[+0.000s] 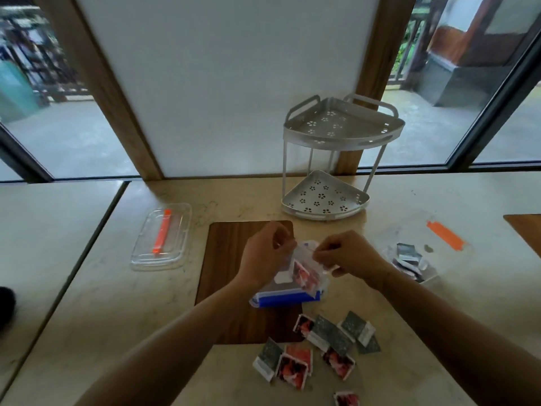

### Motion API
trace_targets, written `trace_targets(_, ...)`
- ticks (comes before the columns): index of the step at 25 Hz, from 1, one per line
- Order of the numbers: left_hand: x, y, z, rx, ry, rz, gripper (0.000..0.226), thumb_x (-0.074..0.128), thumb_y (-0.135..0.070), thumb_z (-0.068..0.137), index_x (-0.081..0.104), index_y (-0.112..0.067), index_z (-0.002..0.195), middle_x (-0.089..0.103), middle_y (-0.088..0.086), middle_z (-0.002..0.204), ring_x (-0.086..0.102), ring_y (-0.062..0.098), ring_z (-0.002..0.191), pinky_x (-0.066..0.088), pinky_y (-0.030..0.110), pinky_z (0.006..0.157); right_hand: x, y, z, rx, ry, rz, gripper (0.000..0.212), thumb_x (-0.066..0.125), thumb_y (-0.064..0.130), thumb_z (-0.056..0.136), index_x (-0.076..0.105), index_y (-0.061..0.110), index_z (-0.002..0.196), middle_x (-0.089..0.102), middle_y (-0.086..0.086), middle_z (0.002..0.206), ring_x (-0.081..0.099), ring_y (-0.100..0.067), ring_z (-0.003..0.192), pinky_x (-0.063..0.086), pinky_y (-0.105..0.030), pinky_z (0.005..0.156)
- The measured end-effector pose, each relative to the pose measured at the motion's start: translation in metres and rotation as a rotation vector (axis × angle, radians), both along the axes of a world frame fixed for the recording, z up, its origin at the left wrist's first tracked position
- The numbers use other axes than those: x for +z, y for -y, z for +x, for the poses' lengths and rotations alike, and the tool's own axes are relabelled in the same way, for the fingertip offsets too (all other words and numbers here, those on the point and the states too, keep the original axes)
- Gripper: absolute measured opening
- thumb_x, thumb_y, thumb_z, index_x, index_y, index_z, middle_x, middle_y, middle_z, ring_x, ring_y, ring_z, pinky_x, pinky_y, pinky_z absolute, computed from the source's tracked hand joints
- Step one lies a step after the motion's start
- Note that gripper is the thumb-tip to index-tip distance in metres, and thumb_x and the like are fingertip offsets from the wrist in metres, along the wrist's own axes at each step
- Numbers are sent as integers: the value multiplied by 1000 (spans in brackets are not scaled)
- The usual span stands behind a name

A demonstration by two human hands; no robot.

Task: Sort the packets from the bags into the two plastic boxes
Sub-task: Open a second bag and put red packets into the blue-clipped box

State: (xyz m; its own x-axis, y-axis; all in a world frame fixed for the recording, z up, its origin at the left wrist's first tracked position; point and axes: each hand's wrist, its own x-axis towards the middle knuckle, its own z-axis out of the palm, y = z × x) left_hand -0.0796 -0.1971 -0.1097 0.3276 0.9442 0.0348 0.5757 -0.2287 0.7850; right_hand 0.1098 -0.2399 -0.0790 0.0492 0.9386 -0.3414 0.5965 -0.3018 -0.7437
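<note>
Far left: clear box with an orange strip. Centre, over the wooden mat: left hand and right hand pinching a clear bag between them, red packets inside. Loose packets nearer, another box far right

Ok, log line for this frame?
both hands opening clear bag | loose packets on table | left box empty

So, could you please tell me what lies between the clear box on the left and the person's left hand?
In the head view, bare countertop, then the dark wooden mat, lie between the clear box and the left hand.
</note>
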Motion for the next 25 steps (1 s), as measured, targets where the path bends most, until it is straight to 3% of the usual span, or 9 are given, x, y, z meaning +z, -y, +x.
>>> trace_targets(4, -18, 66, -37, -56, 95, -434, 18, 60, -33, 94, 66, -22, 81, 68, -6, 71, 64, -2, 61, 53, 17, 62, -32, 46, -41, -40, -68, -89, 10, 70, 19, 83, 71, 10, 85, 72, -6, 85, 69, -16, 78, 58, -24, 64)
trace_targets(6, -32, 92, -51, -67, 124, -618, 24, 59, -40, 93, 69, -20, 84, 72, -4, 76, 67, 1, 65, 53, 16, 62, -53, 68, -58, -56, -39, -71, 10, 73, 23, 80, 72, 13, 80, 72, -3, 80, 69, -14, 74, 58, -22, 63)
trace_targets(9, -54, 113, -63, -12, 162, -728, 27, 57, -39, 95, 68, -15, 98, 73, 2, 92, 71, 10, 76, 55, 20, 65, -82, 96, -77, -13, 16, -38, 11, 72, 28, 82, 73, 17, 80, 71, 1, 76, 68, -10, 71, 58, -22, 68)
trace_targets(13, -70, 140, -67, 102, 254, -897, 25, 55, -38, 96, 66, -17, 103, 72, 3, 97, 71, 15, 84, 57, 23, 67, -101, 120, -97, 1, 49, -18, 10, 70, 35, 83, 69, 26, 80, 67, 9, 75, 64, -2, 70, 48, -12, 62)
trace_targets(19, -82, 162, -70, 123, 313, -916, 22, 57, -38, 95, 68, -21, 106, 72, 2, 99, 68, 18, 93, 58, 24, 71, -111, 142, -105, -36, -133, -148, 3, 73, 25, 82, 71, 24, 81, 69, 3, 81, 64, -9, 73, 53, -20, 66)
trace_targets(25, -88, 156, -81, 48, 256, -869, 19, 60, -35, 94, 72, -22, 99, 74, -1, 93, 70, 13, 86, 58, 22, 70, -102, 141, -98, -61, -258, -279, 6, 70, 21, 84, 72, 16, 86, 68, 0, 84, 63, -11, 72, 54, -20, 61)
